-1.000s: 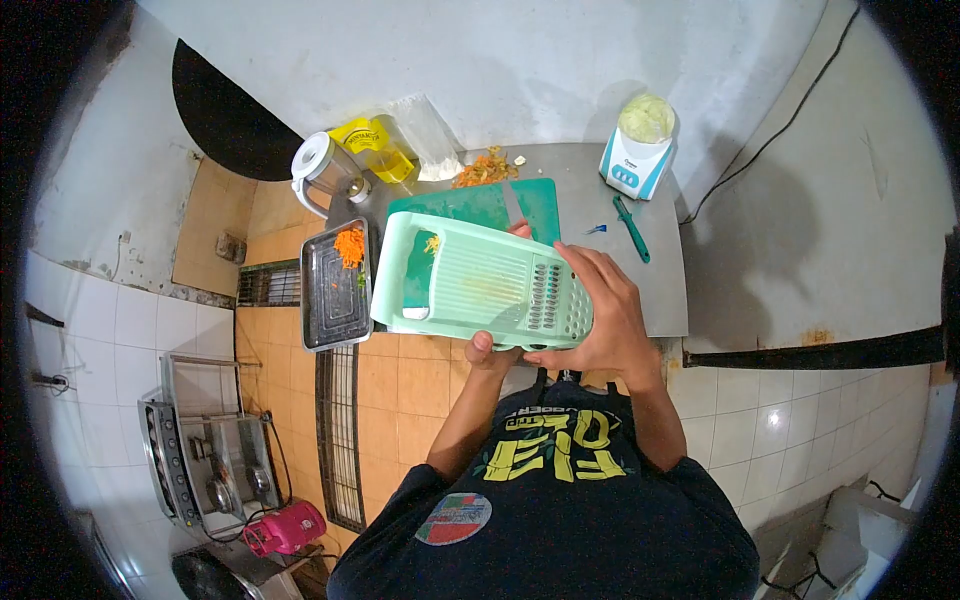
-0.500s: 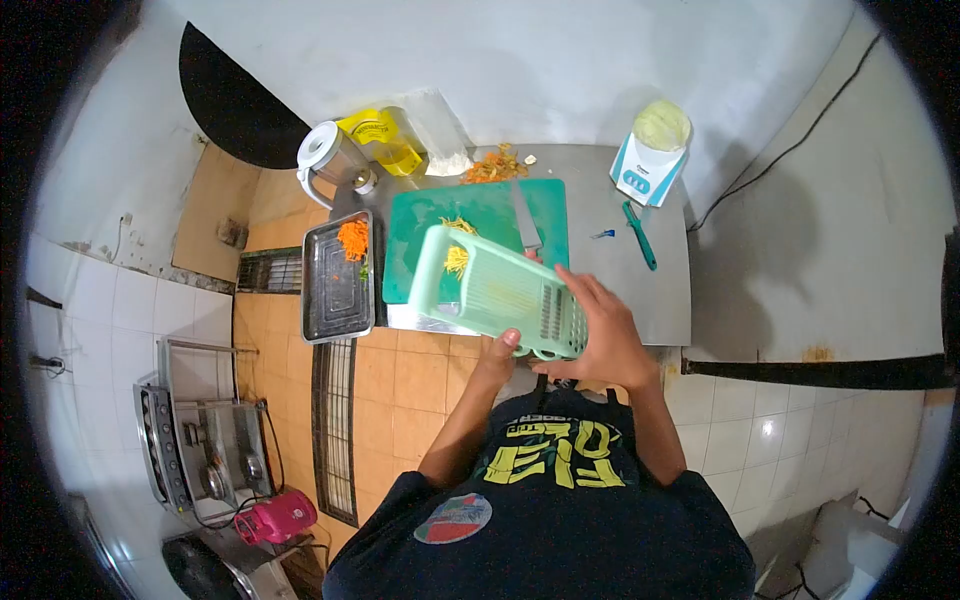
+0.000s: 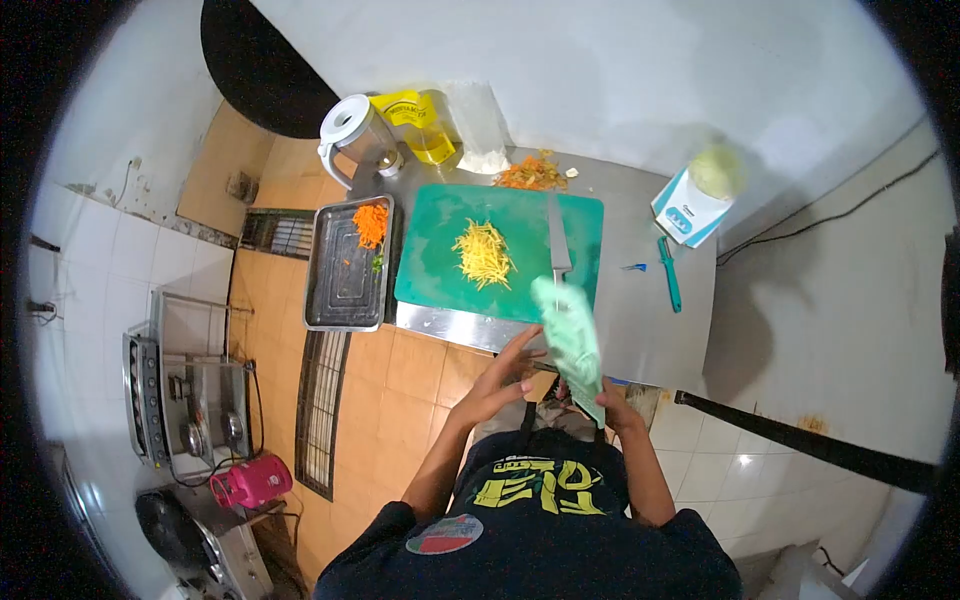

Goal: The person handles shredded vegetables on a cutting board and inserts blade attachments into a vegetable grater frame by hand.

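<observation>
A pale green plastic grater (image 3: 570,338), blurred by motion, is turned edge-on at the table's front edge. My right hand (image 3: 620,410) grips its lower end. Just left of it, my left hand (image 3: 500,385) has its fingers spread apart and holds nothing. Beyond the grater lies a green cutting board (image 3: 430,255) with a heap of thin yellow shreds (image 3: 484,255) on it. A knife (image 3: 559,240) rests on the board's right part, its handle partly hidden behind the grater.
Left of the board, a metal tray (image 3: 318,275) holds orange shreds (image 3: 371,225). A pitcher (image 3: 352,135), a yellow pouch (image 3: 425,128) and peelings (image 3: 533,172) stand or lie at the back. On the right are a kitchen scale (image 3: 688,210) bearing a cabbage (image 3: 716,171), and a peeler (image 3: 670,275).
The grater has swung from lying broad over the board to edge-on, further right and nearer my body. My left hand has let go of it. The yellow shreds now show fully.
</observation>
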A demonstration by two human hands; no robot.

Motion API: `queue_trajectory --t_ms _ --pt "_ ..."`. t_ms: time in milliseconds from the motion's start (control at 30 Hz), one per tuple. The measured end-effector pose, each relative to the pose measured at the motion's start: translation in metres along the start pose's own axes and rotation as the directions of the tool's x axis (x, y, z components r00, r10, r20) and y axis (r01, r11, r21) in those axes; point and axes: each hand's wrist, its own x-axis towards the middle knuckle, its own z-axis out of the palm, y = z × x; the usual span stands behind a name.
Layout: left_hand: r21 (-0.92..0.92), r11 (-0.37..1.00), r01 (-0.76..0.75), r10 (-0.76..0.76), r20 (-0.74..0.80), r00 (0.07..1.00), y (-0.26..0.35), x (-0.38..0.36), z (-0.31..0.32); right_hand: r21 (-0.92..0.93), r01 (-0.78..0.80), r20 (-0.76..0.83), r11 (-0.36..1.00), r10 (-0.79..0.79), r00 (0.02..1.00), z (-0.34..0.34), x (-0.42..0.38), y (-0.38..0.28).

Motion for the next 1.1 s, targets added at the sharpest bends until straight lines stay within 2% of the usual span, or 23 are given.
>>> queue_trajectory --t_ms 33,133,167,233,267,333,400,433,533,567,633,733,833,900,967,1067,1100 --pt "0.083 0.996 -0.023 0.025 -0.027 0.999 -0.004 0.004 -0.006 0.016 0.056 -0.119 0.998 -0.054 0.991 -0.002 0.006 0.006" --pt "0.348 0.934 0.086 -0.007 -0.223 0.975 -0.006 0.023 -0.026 0.067 0.157 -0.26 0.985 -0.135 0.956 0.009 0.026 -0.029" --pt "0.497 0.866 0.053 0.123 -0.313 0.942 -0.005 0.029 -0.031 -0.048 0.136 -0.388 0.99 -0.144 0.91 0.002 0.036 -0.036" --pt "0.749 0.661 0.039 0.249 -0.268 0.93 0.002 0.036 -0.055 -0.309 0.04 -0.612 0.95 -0.231 0.756 -0.013 0.05 -0.055" --pt "0.846 0.532 0.034 0.301 -0.227 0.926 0.006 0.039 -0.067 -0.533 -0.01 -0.652 0.846 -0.403 0.642 -0.034 0.063 -0.049" --pt "0.866 0.495 0.071 0.269 -0.23 0.935 0.01 0.049 -0.091 -0.696 -0.172 -0.672 0.697 -0.548 0.498 -0.025 0.071 -0.07" --pt "0.894 0.434 0.115 0.235 -0.235 0.943 0.01 0.057 -0.116 -0.731 -0.445 -0.679 0.517 -0.612 0.405 -0.017 0.084 -0.081" --pt "0.897 0.422 0.134 0.203 -0.238 0.95 0.006 0.062 -0.131 -0.706 -0.575 -0.672 0.413 -0.646 0.361 -0.012 0.086 -0.083" --pt "0.946 0.252 0.203 0.127 -0.24 0.962 0.004 0.077 -0.16 -0.554 -0.807 -0.7 0.202 -0.639 0.32 0.011 0.1 -0.093" --pt "0.948 0.241 0.21 0.083 -0.235 0.968 -0.001 0.085 -0.173 -0.531 -0.826 -0.698 0.189 -0.651 0.299 0.011 0.105 -0.094" --pt "0.957 0.243 0.159 0.115 -0.191 0.975 -0.001 0.1 -0.185 -0.477 -0.863 -0.701 0.167 -0.665 0.258 0.013 0.112 -0.08" --pt "0.977 0.186 0.101 0.096 -0.121 0.988 0.004 0.12 -0.204 -0.451 -0.891 -0.549 0.051 -0.803 0.232 0.024 0.123 -0.069" --pt "0.991 0.125 0.044 0.056 -0.052 0.997 0.004 0.141 -0.224 -0.633 -0.77 -0.476 0.085 -0.826 0.301 0.045 0.142 -0.077" --pt "0.992 0.124 0.008 -0.002 -0.008 1.0 -0.002 0.149 -0.232 -0.859 -0.511 -0.309 0.024 -0.821 0.48 0.056 0.167 -0.073" --pt "0.99 0.14 -0.019 -0.069 0.029 0.997 -0.006 0.158 -0.243 -0.942 -0.328 -0.301 0.076 -0.626 0.72 0.067 0.2 -0.07" --pt "0.984 0.176 -0.033 -0.03 0.039 0.999 -0.004 0.163 -0.245 -0.903 -0.397 -0.279 -0.163 -0.479 0.832 0.108 0.245 -0.067" --pt "0.975 0.219 -0.03 -0.036 0.039 0.999 -0.007 0.162 -0.245 -0.886 -0.416 -0.291 -0.204 -0.453 0.843 0.117 0.253 -0.07"
